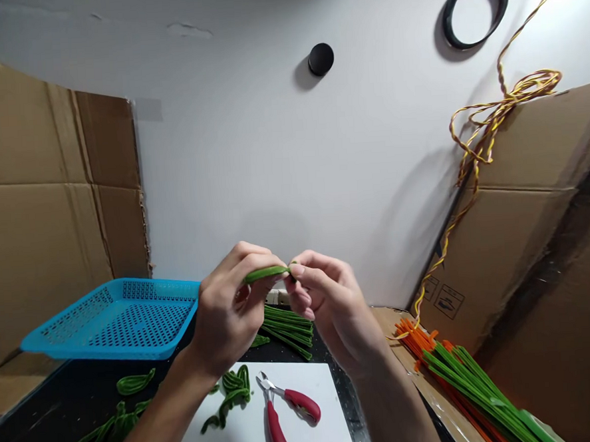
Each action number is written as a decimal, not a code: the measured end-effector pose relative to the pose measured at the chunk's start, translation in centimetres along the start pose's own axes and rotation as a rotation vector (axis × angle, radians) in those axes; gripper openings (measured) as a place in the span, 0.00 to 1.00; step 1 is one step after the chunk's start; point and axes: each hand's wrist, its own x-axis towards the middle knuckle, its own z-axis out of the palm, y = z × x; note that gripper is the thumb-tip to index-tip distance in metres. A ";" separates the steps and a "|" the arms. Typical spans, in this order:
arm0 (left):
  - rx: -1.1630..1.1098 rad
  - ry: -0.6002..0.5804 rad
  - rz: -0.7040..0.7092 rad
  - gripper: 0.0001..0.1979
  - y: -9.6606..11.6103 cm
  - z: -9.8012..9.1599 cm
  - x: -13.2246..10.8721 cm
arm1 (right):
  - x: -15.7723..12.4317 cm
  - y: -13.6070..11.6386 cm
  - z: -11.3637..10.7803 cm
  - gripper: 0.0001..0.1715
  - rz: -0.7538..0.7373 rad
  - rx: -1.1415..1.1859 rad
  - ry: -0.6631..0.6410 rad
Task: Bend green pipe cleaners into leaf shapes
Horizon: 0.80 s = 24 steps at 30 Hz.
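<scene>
My left hand point(232, 309) is closed around a narrow green fuzzy piece point(264, 273), which looks like bent pipe cleaner, held up above the board. At its right end, the fingertips of my right hand point(337, 305) pinch the tip; the two hands almost touch there. Below them, red-handled nippers point(301, 402) lie with their handles spread on a white board point(320, 374). Several curled green pipe cleaner pieces point(235, 385) rest to the left of the nippers. Part of the held piece is hidden by my fingers.
A blue perforated basket point(148, 353) stands at left. Loose green leaf shapes point(135, 383) lie on the dark table. Behind my hands is a bundle of green stems point(291, 328); orange and green stems point(477, 376) lie at right beside a cardboard box point(540, 232) with twisted wire point(505, 105).
</scene>
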 end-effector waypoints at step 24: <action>-0.484 -0.265 -0.596 0.06 3.1 -2.2 2.1 | -1.4 -1.2 -0.2 0.06 -0.957 -1.028 0.086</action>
